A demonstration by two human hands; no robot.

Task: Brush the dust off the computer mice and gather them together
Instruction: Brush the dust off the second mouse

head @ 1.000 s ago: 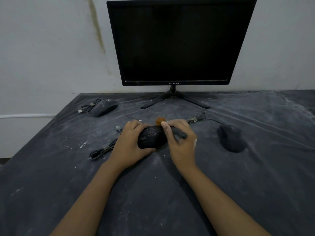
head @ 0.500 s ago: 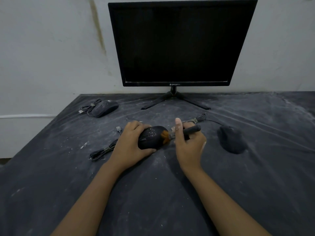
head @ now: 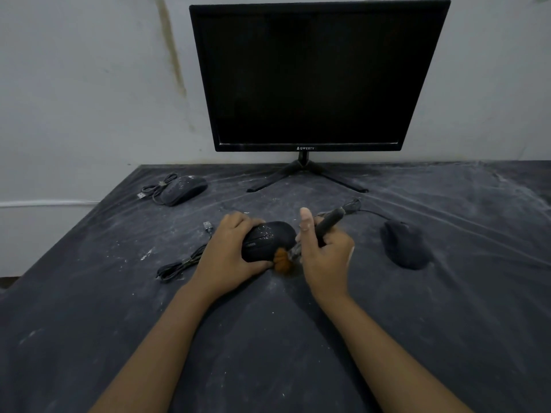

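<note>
My left hand (head: pixel 228 251) grips a black dusty mouse (head: pixel 268 239) at the middle of the dark table, its cable (head: pixel 182 263) trailing left. My right hand (head: pixel 323 251) holds a small brush (head: pixel 328 223) by its dark handle; the orange bristles (head: pixel 281 262) touch the mouse's near right side. A second mouse (head: pixel 405 248) lies alone to the right. A third mouse (head: pixel 183 190) with a bundled cable sits at the far left.
A black monitor (head: pixel 313 76) on a splayed stand (head: pixel 304 174) stands at the back against the wall. The table cover (head: pixel 268 338) is dark and streaked with white dust. A USB plug (head: pixel 207 226) lies left of my left hand.
The brush swept from the far top of the held mouse down over its right side to the near edge. My right hand turned, the handle now pointing away. Left hand stayed put.
</note>
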